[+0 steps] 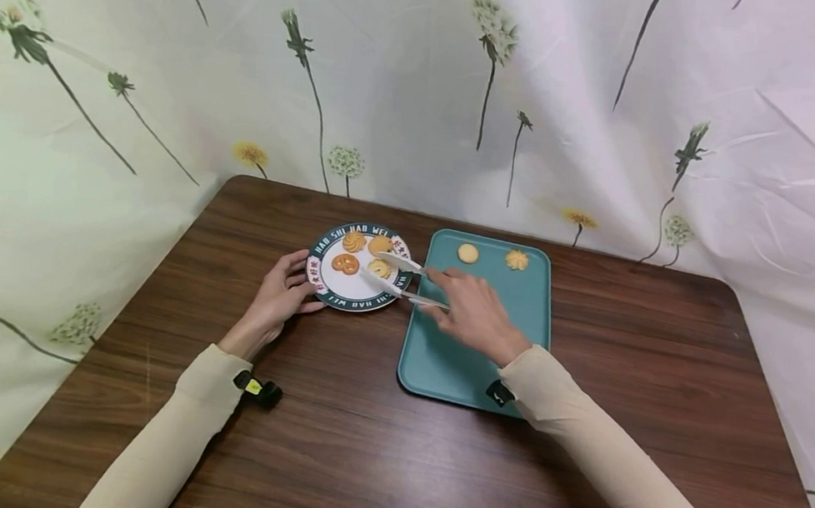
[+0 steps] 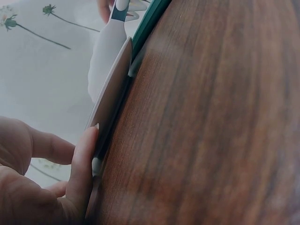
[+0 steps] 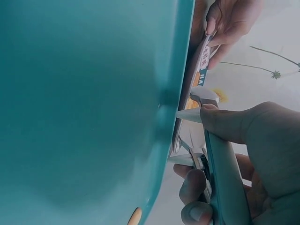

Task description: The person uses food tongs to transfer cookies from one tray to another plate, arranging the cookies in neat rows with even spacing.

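Note:
My left hand (image 1: 280, 294) holds the left rim of a round white plate (image 1: 354, 288) with a dark lettered border. On the plate lie a pretzel-shaped cookie (image 1: 345, 264), a swirled cookie (image 1: 353, 242), a round cookie (image 1: 380, 244) and a pale ring-shaped cookie (image 1: 379, 268). White-tipped tongs (image 3: 222, 176) are gripped by my right hand (image 1: 480, 312), thumb on one arm and fingers on the other. Their tips reach over the plate, on either side of the ring-shaped cookie; whether they touch it I cannot tell.
Right of the plate, under my right hand, lies a teal tray (image 1: 440, 367). A plain round cookie (image 1: 468, 253) and a flower-shaped cookie (image 1: 517, 260) are at its far end. Everything stands on a brown wooden table (image 1: 325, 446), with a flower-print cloth (image 1: 412, 79) behind.

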`<move>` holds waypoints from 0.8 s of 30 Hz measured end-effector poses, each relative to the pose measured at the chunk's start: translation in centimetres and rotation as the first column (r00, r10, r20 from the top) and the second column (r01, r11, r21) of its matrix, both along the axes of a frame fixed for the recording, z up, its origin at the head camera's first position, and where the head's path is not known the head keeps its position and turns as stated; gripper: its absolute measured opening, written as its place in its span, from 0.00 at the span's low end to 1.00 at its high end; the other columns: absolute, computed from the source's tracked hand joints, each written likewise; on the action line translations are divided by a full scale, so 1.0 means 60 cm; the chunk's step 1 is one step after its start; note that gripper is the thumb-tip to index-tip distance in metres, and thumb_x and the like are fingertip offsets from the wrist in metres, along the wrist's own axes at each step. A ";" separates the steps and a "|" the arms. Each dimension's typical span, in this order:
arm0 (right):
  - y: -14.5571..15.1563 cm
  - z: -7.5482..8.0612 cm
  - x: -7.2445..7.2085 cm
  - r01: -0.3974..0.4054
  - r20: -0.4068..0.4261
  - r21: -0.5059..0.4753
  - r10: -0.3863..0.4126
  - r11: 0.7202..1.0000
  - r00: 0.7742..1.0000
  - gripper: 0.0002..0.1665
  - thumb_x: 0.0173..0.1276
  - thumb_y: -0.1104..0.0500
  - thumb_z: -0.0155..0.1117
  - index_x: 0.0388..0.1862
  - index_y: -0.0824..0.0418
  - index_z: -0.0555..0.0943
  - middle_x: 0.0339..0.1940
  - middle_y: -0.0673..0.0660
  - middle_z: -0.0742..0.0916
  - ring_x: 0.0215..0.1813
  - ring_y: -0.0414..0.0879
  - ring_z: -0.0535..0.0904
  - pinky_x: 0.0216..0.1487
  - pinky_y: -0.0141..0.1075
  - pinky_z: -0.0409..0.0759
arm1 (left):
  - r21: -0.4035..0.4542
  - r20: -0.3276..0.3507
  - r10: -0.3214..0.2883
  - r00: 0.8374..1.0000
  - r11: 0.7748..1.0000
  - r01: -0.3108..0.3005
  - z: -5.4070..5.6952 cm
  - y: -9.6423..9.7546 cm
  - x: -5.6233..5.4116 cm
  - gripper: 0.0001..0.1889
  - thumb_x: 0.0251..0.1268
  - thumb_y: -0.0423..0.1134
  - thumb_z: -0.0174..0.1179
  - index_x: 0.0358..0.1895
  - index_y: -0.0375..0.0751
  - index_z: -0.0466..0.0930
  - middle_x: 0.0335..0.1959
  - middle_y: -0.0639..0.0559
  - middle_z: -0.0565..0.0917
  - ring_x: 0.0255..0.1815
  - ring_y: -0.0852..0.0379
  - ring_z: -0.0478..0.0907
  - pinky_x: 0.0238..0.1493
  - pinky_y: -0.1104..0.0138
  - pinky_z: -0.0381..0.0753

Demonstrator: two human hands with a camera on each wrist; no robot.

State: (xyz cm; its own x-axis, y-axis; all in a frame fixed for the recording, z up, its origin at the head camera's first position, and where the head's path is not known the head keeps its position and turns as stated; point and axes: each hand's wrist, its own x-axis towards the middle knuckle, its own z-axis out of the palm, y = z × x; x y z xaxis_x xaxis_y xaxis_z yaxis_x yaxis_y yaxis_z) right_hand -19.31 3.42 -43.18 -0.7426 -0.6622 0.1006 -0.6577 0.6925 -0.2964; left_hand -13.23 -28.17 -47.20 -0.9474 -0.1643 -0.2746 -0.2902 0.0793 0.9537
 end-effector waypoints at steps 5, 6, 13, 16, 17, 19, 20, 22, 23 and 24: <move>-0.003 0.001 -0.001 -0.003 -0.006 0.004 0.003 1.000 1.000 0.36 0.72 0.45 0.71 0.75 0.54 0.76 0.59 0.59 0.88 0.30 0.44 0.78 0.19 0.31 0.72 | 0.005 -0.001 0.004 1.000 1.000 -0.004 0.000 0.001 0.000 0.37 0.80 0.26 0.44 0.86 0.45 0.42 0.84 0.37 0.53 0.78 0.39 0.63 0.46 0.74 0.91; -0.003 0.001 -0.001 -0.003 -0.004 0.005 0.003 1.000 1.000 0.36 0.72 0.45 0.71 0.75 0.54 0.76 0.59 0.59 0.88 0.30 0.44 0.78 0.19 0.31 0.72 | 0.003 -0.002 0.004 1.000 1.000 -0.004 0.001 0.001 0.000 0.37 0.80 0.26 0.44 0.86 0.45 0.42 0.84 0.37 0.52 0.78 0.39 0.63 0.46 0.74 0.91; -0.006 0.001 -0.003 -0.006 -0.007 0.018 0.007 1.000 1.000 0.36 0.72 0.45 0.71 0.75 0.54 0.76 0.58 0.59 0.88 0.29 0.44 0.77 0.17 0.30 0.70 | 0.002 -0.001 0.004 1.000 1.000 -0.004 0.000 0.002 0.000 0.37 0.81 0.26 0.44 0.86 0.45 0.42 0.84 0.38 0.52 0.78 0.40 0.63 0.46 0.74 0.91; -0.007 0.001 -0.003 -0.010 -0.010 0.018 0.010 1.000 1.000 0.36 0.72 0.45 0.72 0.75 0.55 0.76 0.57 0.59 0.88 0.29 0.44 0.77 0.17 0.31 0.71 | 0.002 0.001 0.005 1.000 1.000 -0.005 0.000 0.002 0.000 0.37 0.81 0.26 0.44 0.86 0.46 0.42 0.84 0.38 0.52 0.78 0.40 0.63 0.46 0.75 0.91; -0.007 0.001 -0.004 -0.011 -0.009 0.017 0.011 1.000 1.000 0.36 0.72 0.45 0.72 0.75 0.55 0.76 0.57 0.59 0.88 0.29 0.44 0.77 0.17 0.31 0.71 | 0.001 0.001 0.005 1.000 1.000 -0.005 0.000 0.002 0.000 0.37 0.81 0.26 0.44 0.86 0.46 0.42 0.84 0.38 0.52 0.78 0.40 0.63 0.46 0.75 0.90; -0.008 0.001 -0.004 -0.013 -0.004 0.014 0.013 1.000 1.000 0.36 0.72 0.45 0.72 0.75 0.55 0.76 0.56 0.59 0.88 0.29 0.44 0.77 0.17 0.31 0.71 | 0.001 0.000 0.006 1.000 1.000 -0.006 0.000 0.001 0.000 0.37 0.81 0.26 0.44 0.86 0.46 0.42 0.84 0.38 0.52 0.78 0.40 0.63 0.45 0.75 0.90; -0.008 0.002 -0.004 -0.012 -0.001 0.013 0.013 1.000 1.000 0.36 0.72 0.45 0.72 0.75 0.55 0.76 0.55 0.59 0.88 0.28 0.44 0.77 0.17 0.31 0.71 | 0.001 0.000 0.006 1.000 1.000 -0.006 0.000 0.001 0.000 0.37 0.81 0.26 0.44 0.86 0.46 0.42 0.84 0.38 0.52 0.78 0.40 0.63 0.45 0.75 0.90; -0.009 0.002 -0.004 -0.013 0.004 0.011 0.013 1.000 1.000 0.36 0.72 0.45 0.72 0.75 0.55 0.76 0.55 0.59 0.88 0.28 0.44 0.77 0.18 0.31 0.71 | 0.003 -0.001 0.006 1.000 1.000 -0.006 0.000 0.001 0.000 0.37 0.81 0.26 0.44 0.86 0.46 0.42 0.84 0.38 0.52 0.78 0.40 0.63 0.45 0.75 0.91; -0.010 0.002 -0.004 -0.013 0.006 0.010 0.013 1.000 1.000 0.36 0.72 0.45 0.71 0.75 0.55 0.76 0.55 0.59 0.88 0.28 0.44 0.77 0.18 0.31 0.71 | 0.003 -0.001 0.006 1.000 1.000 -0.006 0.001 0.001 0.000 0.37 0.81 0.26 0.44 0.86 0.46 0.43 0.84 0.38 0.52 0.78 0.40 0.63 0.45 0.75 0.91; -0.011 0.002 -0.005 -0.013 0.008 0.011 0.013 1.000 1.000 0.36 0.72 0.45 0.71 0.75 0.54 0.76 0.55 0.59 0.88 0.28 0.44 0.77 0.18 0.31 0.71 | 0.005 -0.001 0.007 1.000 1.000 -0.007 0.001 0.001 0.000 0.37 0.81 0.26 0.44 0.86 0.46 0.43 0.85 0.39 0.52 0.78 0.40 0.63 0.45 0.75 0.91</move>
State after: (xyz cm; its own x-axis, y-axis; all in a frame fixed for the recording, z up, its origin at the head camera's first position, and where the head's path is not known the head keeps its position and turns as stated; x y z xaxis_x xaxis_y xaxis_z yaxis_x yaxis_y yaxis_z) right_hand -19.59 2.79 -43.05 -0.7344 -0.6730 0.0877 -0.6646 0.6869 -0.2940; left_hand -13.20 -28.13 -47.15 -0.9466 -0.1690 -0.2746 -0.2898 0.0724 0.9543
